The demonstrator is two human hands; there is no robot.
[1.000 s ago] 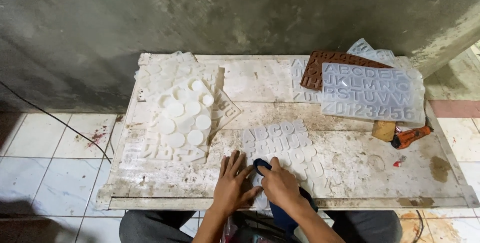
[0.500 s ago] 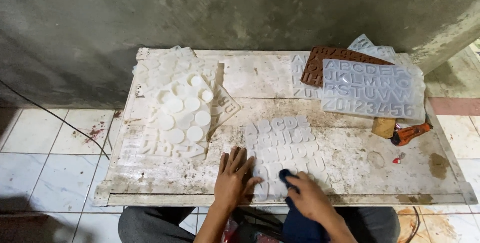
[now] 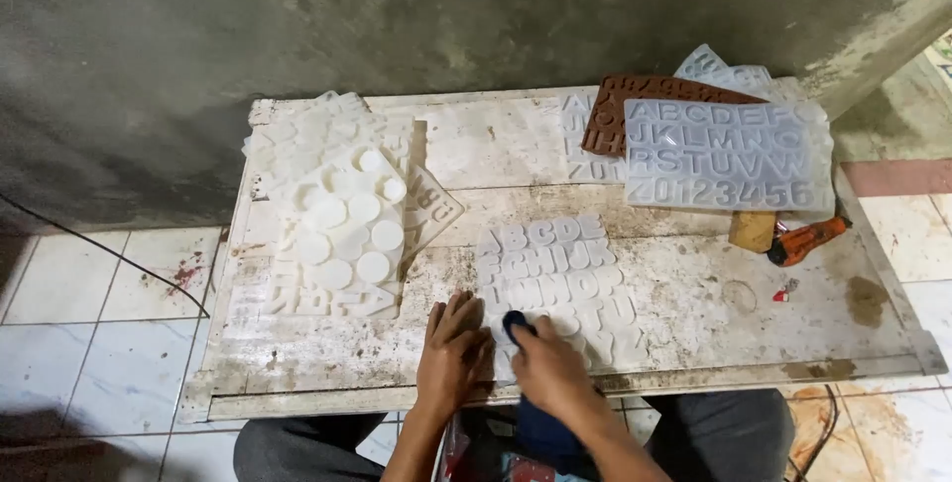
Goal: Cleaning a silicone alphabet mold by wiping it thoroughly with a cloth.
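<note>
Nearest the camera, the left hand [image 3: 451, 353] lies flat with fingers spread on the near-left corner of a clear letter mould [image 3: 555, 279], pinning it to the table [image 3: 327, 383]. Just beside it, the right hand [image 3: 550, 368] is closed around a dark blue cloth [image 3: 518, 324] and presses it onto the mould's near edge. The rest of the cloth hangs off the table front toward the lap.

The mould lies close to the table's front lip, so a hard stroke toward the body could, I judge, drag it over the edge. If the left hand lifts, the soft sheet may buckle or slide under the cloth. The surface around it looks crusted and stained, so grit could be picked up and rubbed into the letter hollows.

To the left, a stack of white moulds [image 3: 332, 214] with round discs on top takes up that side, leaving a narrow strip of bare table near the left hand. To the right the table is more open, as far as a small red scrap [image 3: 783, 292]. Farther back lie an orange-handled tool [image 3: 805, 240], a large clear alphabet mould [image 3: 729, 155] and a brown mould [image 3: 620, 110] against the wall [image 3: 446, 16].
</note>
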